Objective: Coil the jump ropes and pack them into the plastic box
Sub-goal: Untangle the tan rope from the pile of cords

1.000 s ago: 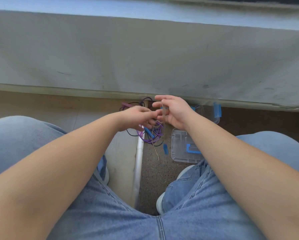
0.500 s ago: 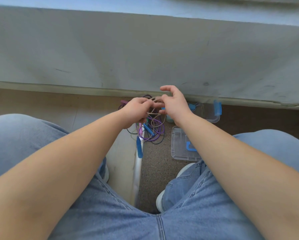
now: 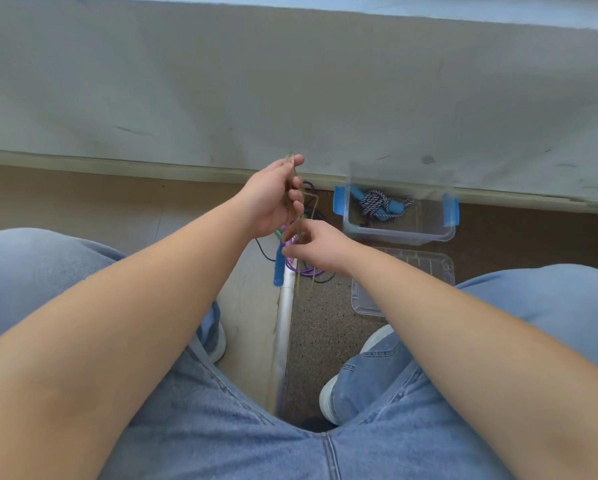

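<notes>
Left hand (image 3: pixel 269 202): raised in front of the wall, fingers curled round a bundle of loops of a translucent brownish jump rope (image 3: pixel 288 202). The thumb is up along the top of the bundle. Grip closed tight on the loops.

Right hand (image 3: pixel 320 247): lower, just below the left. Thumb and fingertips are drawn together, pinching the same rope where it meets its blue handle (image 3: pixel 278 268). The handle hangs below the pinch, near upright. The exact contact point is blurred.

Plastic box (image 3: pixel 398 237): clear with blue latches, on the floor against the wall, to the right of both hands and apart from them. Inside lies a coiled white-and-navy braided rope (image 3: pixel 375 202) with blue handles. The clear lid (image 3: pixel 408 271) lies flat on the floor just in front of the box.

A purple rope (image 3: pixel 306 270) lies loose on the floor under the hands, beside a white pipe (image 3: pixel 285 323).
</notes>
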{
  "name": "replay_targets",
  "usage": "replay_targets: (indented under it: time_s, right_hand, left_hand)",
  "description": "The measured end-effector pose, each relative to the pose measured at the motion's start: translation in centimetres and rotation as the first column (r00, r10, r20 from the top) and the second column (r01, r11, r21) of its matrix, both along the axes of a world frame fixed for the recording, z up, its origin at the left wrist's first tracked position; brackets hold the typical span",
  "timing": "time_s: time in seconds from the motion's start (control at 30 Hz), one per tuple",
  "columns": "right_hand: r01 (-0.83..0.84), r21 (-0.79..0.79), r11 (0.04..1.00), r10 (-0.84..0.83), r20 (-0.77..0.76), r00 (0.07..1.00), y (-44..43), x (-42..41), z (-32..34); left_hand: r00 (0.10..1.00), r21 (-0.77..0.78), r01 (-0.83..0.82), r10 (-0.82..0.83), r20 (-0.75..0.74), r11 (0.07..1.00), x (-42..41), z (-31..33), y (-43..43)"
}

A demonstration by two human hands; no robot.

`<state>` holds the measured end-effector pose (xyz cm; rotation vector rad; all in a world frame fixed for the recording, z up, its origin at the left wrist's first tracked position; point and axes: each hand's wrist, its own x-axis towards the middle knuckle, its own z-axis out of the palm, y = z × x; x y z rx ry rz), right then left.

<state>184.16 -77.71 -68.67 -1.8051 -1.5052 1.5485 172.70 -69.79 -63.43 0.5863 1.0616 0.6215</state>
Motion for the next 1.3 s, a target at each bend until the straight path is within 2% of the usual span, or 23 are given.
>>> replay_targets:
  time_s: [0.07, 0.23, 0.33, 0.47, 0.57, 0.7, 0.8, 0.87, 0.93, 1.0, 1.07, 1.13, 1.17, 1.23, 1.3]
  right_hand:
    - [0.012, -0.016, 1.0, -0.013, -0.033, 0.999, 0.2, 0.2, -0.2]
    - [0.162, -0.047, 0.986, -0.165, -0.052, 0.985, 1.6, 0.9, -0.6]
    - [0.292, -0.061, 0.955, -0.295, -0.053, 0.954, 3.0, 1.7, -1.5]
    - [0.381, -0.068, 0.922, -0.383, -0.032, 0.923, 4.7, 2.4, -2.0]
    - [0.412, -0.102, 0.905, -0.418, -0.052, 0.907, 5.9, 2.7, -2.4]
    - [0.419, -0.168, 0.893, -0.44, -0.118, 0.89, 7.3, 2.6, -3.3]
    - [0.271, -0.401, 0.875, -0.416, -0.337, 0.845, 7.9, 2.6, -3.6]
    - [0.147, -0.485, 0.862, -0.361, -0.383, 0.85, 7.8, 2.5, -4.3]
    - [0.098, -0.44, 0.892, -0.247, -0.295, 0.923, 7.6, 2.3, -5.3]
    - [0.052, -0.305, 0.951, -0.106, -0.163, 0.981, 7.3, 2.0, -6.3]
    - [0.016, -0.123, 0.992, -0.022, -0.046, 0.999, 7.3, 1.9, -7.3]
    - [0.063, 0.015, 0.998, -0.063, -0.008, 0.998, 7.6, 1.9, -8.2]
    - [0.129, 0.013, 0.992, -0.128, -0.035, 0.991, 7.9, 2.0, -8.6]
    - [0.273, -0.087, 0.958, -0.28, -0.083, 0.956, 8.3, 2.2, -9.3]
    - [0.357, -0.166, 0.919, -0.367, -0.033, 0.93, 8.5, 2.6, -10.1]
  left_hand:
    - [0.998, 0.037, 0.029, -0.026, -0.057, 0.999, -0.2, -0.4, 0.5]
    - [0.921, 0.062, 0.163, -0.129, -0.368, 0.985, -0.8, -1.8, 1.0]
    - [0.889, 0.034, 0.142, -0.112, -0.444, 0.989, -1.0, -3.3, 1.2]
    - [0.805, -0.018, 0.215, -0.187, -0.562, 0.977, -1.7, -5.6, 1.9]
    - [0.811, -0.069, 0.177, -0.185, -0.555, 0.982, -2.2, -6.7, 2.6]
    - [0.783, -0.074, 0.234, -0.233, -0.577, 0.97, -2.6, -8.3, 3.2]
    - [0.844, -0.1, 0.184, -0.209, -0.494, 0.978, -2.2, -9.3, 3.4]
    - [0.919, -0.144, 0.081, -0.13, -0.373, 0.986, -1.7, -9.8, 3.8]
    - [0.945, -0.166, 0.049, -0.099, -0.313, 0.985, -1.1, -10.6, 4.3]
    - [0.921, -0.152, 0.117, -0.164, -0.353, 0.982, -0.5, -11.5, 4.5]
    - [0.892, -0.131, 0.176, -0.214, -0.397, 0.976, 0.0, -12.5, 4.5]
    - [0.861, -0.111, 0.184, -0.215, -0.461, 0.977, 0.2, -13.4, 4.5]
    - [0.844, -0.09, 0.168, -0.19, -0.501, 0.982, 0.2, -13.9, 4.6]
    - [0.812, -0.027, 0.119, -0.113, -0.573, 0.993, -0.1, -15.0, 4.7]
    - [0.744, 0.061, 0.143, -0.066, -0.665, 0.988, -0.5, -15.8, 4.6]
